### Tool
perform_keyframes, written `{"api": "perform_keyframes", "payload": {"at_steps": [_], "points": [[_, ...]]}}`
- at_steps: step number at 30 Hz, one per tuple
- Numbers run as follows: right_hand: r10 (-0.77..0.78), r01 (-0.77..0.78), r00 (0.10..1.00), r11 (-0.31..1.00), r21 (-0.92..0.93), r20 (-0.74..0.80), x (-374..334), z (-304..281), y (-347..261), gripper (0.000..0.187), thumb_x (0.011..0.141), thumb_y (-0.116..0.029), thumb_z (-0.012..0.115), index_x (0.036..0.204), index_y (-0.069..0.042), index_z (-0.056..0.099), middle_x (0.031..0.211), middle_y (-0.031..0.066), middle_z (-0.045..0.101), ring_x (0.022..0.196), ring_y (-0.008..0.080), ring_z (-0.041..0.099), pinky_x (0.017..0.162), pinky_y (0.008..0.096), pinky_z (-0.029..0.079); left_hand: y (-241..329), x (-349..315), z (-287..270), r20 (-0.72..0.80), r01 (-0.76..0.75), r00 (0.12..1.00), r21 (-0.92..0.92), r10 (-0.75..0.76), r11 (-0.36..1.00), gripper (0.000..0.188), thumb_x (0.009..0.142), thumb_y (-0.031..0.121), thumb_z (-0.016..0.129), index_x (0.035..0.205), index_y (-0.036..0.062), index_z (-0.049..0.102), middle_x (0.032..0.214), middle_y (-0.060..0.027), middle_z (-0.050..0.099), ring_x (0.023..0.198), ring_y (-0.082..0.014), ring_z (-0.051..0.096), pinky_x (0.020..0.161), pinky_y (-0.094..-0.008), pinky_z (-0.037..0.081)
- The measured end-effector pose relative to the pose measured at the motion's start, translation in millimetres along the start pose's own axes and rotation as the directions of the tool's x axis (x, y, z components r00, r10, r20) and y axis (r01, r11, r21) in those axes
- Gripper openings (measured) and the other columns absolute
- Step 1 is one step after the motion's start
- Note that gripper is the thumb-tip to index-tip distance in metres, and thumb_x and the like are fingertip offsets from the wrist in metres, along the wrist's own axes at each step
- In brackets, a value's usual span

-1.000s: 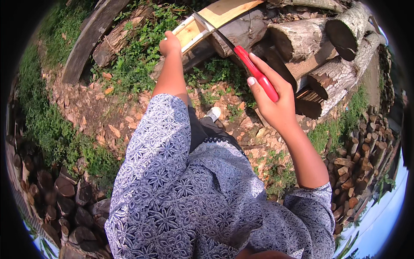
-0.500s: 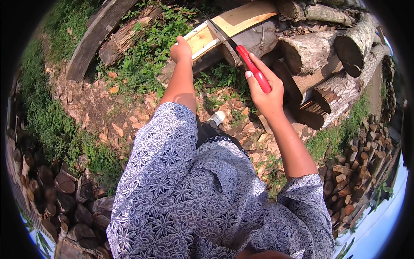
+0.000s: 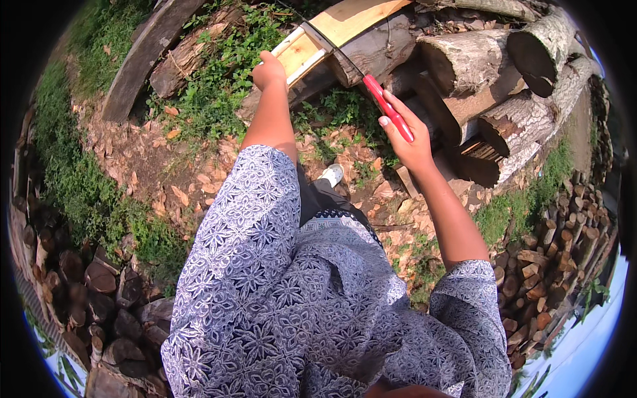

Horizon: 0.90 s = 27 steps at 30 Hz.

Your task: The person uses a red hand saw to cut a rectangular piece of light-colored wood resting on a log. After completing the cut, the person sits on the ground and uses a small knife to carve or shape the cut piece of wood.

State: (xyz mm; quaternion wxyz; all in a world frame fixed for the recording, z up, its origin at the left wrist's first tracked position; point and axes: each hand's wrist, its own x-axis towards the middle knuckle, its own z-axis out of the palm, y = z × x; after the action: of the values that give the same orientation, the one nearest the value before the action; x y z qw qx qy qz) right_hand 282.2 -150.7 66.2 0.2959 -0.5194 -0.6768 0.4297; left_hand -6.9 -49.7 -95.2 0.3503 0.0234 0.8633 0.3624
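Note:
My right hand (image 3: 413,142) is wrapped round the red handle of a handsaw (image 3: 388,108), thumb along its near side. Its thin dark blade runs up and left, across the end of a pale wooden trough (image 3: 297,53) with two raised white side strips. My left hand (image 3: 269,71) grips the trough's near left side; its fingertips are partly hidden. Beyond the blade lies a wide pale plank (image 3: 355,20), beside the trough and resting over a thick log (image 3: 378,50). Whether the teeth are cutting into wood is too small to tell.
Thick cut logs (image 3: 464,63) are piled at the right of the work. A weathered grey beam (image 3: 149,56) leans at the far left. Stacked firewood (image 3: 531,278) stands at the right, and more logs (image 3: 103,278) lie at the lower left. Dry leaves (image 3: 179,196) cover the ground.
My right hand has drawn the saw back toward me and to the right, so more blade shows between handle and wood. My left hand keeps its grip on the trough. The view has shifted slightly.

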Motion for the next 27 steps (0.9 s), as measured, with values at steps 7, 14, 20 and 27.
{"api": "perform_keyframes", "payload": {"at_steps": [7, 14, 20, 27], "points": [[-0.032, 0.032, 0.999, 0.999, -0.014, 0.004, -18, 7, 33, 0.054, 0.098, -0.019, 0.071, 0.149, -0.012, 0.056, 0.128, 0.0109, 0.072, 0.105, 0.0085, 0.064, 0.096, 0.0273, 0.049, 0, 2, -3, 0.021, 0.043, 0.999, -0.058, -0.042, 0.997, 0.069, 0.097, 0.050, 0.047, 0.118, -0.0128, 0.066, 0.128, -0.0306, 0.065, 0.115, -0.0429, 0.066, 0.098, -0.0509, 0.050], [-0.061, 0.068, 0.995, 0.993, -0.094, 0.075, 39, -21, -79, 0.045, 0.095, -0.019, 0.070, 0.139, -0.011, 0.064, 0.117, 0.0175, 0.075, 0.098, 0.0151, 0.072, 0.091, 0.0302, 0.053, -2, 3, 0, 0.026, 0.045, 0.999, -0.104, -0.043, 0.994, 0.069, 0.097, 0.050, 0.048, 0.119, -0.0136, 0.065, 0.128, -0.0307, 0.065, 0.115, -0.0423, 0.066, 0.099, -0.0498, 0.050], [0.008, 0.001, 0.999, 0.985, -0.172, 0.053, 11, -24, -139, 0.041, 0.095, -0.016, 0.070, 0.136, -0.009, 0.066, 0.101, 0.0177, 0.076, 0.082, 0.0119, 0.068, 0.079, 0.0299, 0.054, -1, 2, -2, 0.036, 0.032, 0.999, -0.148, -0.027, 0.989, 0.068, 0.095, 0.047, 0.047, 0.115, -0.0147, 0.066, 0.122, -0.0310, 0.068, 0.112, -0.0421, 0.066, 0.098, -0.0494, 0.050], [0.004, -0.005, 1.000, 0.984, -0.176, -0.008, 32, -21, -136, 0.041, 0.095, -0.014, 0.070, 0.136, -0.008, 0.067, 0.099, 0.0152, 0.077, 0.075, 0.0093, 0.063, 0.075, 0.0278, 0.053, -2, -7, -3, -0.020, 0.000, 1.000, -0.044, -0.001, 0.999, 0.068, 0.096, 0.048, 0.046, 0.113, -0.0138, 0.068, 0.122, -0.0311, 0.068, 0.113, -0.0443, 0.065, 0.099, -0.0493, 0.049]]}}
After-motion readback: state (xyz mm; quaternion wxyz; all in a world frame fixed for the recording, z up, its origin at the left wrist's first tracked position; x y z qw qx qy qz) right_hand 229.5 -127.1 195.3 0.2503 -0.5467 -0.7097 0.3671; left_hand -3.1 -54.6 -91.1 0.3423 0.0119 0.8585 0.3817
